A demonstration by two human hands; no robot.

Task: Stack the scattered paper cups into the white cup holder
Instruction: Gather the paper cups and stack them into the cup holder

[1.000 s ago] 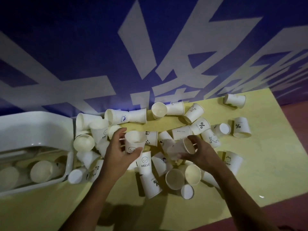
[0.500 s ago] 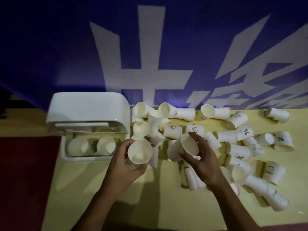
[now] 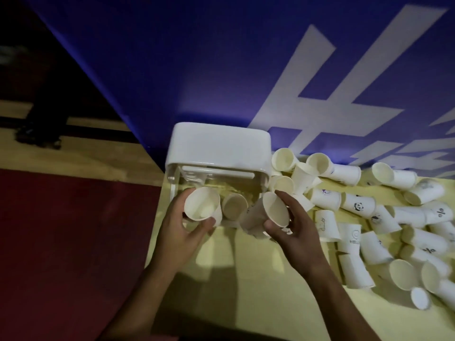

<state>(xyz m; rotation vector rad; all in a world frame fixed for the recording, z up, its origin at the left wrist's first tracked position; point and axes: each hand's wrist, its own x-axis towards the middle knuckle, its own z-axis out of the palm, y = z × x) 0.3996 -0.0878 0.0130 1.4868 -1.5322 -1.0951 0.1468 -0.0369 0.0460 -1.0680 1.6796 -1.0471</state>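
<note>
Your left hand [image 3: 181,226] has its fingers curled round the left cup [image 3: 202,204], and your right hand [image 3: 296,228] grips the right cup [image 3: 269,212]. Both mouths face you, bases pointing far into the white cup holder [image 3: 219,146]. The left cup's closer, basically at the opening.

The paper cup [image 3: 202,204] in your left hand [image 3: 178,232] is matt, off-white paper, smooth inside. The second cup [image 3: 274,211] in your right hand [image 3: 298,232] looks the same. The scattered cups [image 3: 359,205] are matt paper too, several with small dark prints. The cup holder [image 3: 219,143] has a smooth, glossy white plastic top and a clear plastic front. The surface [image 3: 246,291] under them is pale yellow, smooth and matt. The blue banner [image 3: 197,70] behind looks smooth, with a faint sheen. The wooden floor [image 3: 73,156] shines slightly, and the red mat [image 3: 73,242] is dull.
</note>
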